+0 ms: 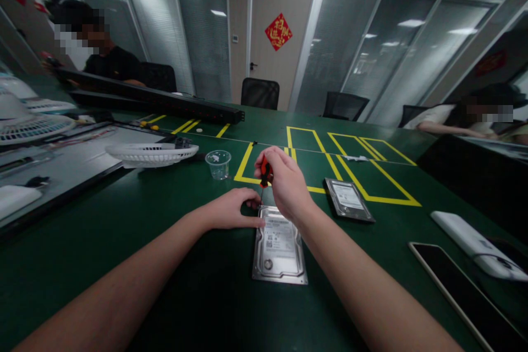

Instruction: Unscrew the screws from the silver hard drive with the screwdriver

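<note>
A silver hard drive [284,256] lies label up on the green table in front of me. My right hand [286,179] is closed around the red and black handle of a screwdriver [264,176], held upright. Its thin shaft points down to the drive's far left corner, where the tip is too small to make out. My left hand [236,208] grips that same corner, thumb on the label and fingers curled near the shaft. Beyond my right hand, a second hard drive [348,201] lies flat. To the left stands a clear plastic cup [218,165] with small bits inside.
Yellow tape [391,199] marks rectangles on the table. At right lie a phone [466,297] and a white device [474,245] with a cable. White fan parts [152,155] and a long black bar [165,102] are at left. Two people sit across the table.
</note>
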`<move>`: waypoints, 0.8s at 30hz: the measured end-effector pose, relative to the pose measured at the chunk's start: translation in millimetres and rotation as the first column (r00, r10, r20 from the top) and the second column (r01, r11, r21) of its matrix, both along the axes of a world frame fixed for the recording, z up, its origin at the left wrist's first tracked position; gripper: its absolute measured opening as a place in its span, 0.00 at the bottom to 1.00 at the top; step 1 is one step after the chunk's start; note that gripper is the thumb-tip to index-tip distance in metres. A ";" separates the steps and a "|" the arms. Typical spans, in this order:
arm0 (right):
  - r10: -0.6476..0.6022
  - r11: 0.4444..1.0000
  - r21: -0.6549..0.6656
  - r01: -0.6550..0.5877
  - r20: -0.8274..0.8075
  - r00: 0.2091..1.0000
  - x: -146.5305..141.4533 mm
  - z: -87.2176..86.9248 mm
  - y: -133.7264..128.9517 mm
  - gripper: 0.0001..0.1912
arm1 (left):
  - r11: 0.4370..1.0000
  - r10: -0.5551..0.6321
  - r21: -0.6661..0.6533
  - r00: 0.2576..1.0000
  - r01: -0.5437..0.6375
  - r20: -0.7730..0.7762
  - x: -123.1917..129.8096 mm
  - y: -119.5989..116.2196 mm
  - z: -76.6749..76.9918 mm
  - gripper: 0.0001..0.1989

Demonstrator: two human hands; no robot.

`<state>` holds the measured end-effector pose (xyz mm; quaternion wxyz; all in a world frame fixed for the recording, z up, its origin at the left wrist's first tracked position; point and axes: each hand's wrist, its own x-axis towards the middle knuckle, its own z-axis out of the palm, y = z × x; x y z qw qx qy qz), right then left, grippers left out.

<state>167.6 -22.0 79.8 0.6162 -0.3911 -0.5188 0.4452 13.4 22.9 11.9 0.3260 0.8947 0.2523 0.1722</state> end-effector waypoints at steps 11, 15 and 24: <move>0.020 0.998 0.069 -0.008 -0.177 0.984 -5.3 -8.6 2.4 0.12 | 1.000 -0.010 0.013 1.000 0.010 -0.004 -0.2 1.1 -2.1 0.24; 0.039 0.996 0.085 -0.025 -0.169 0.985 -6.1 -12.1 3.3 0.16 | 1.000 -0.003 0.025 1.000 0.003 -0.010 -0.3 1.5 -2.5 0.23; 0.049 0.996 0.068 -0.052 0.041 0.998 -1.9 -9.5 0.6 0.14 | 1.000 0.017 0.017 1.000 -0.016 -0.026 -0.4 0.2 -2.4 0.26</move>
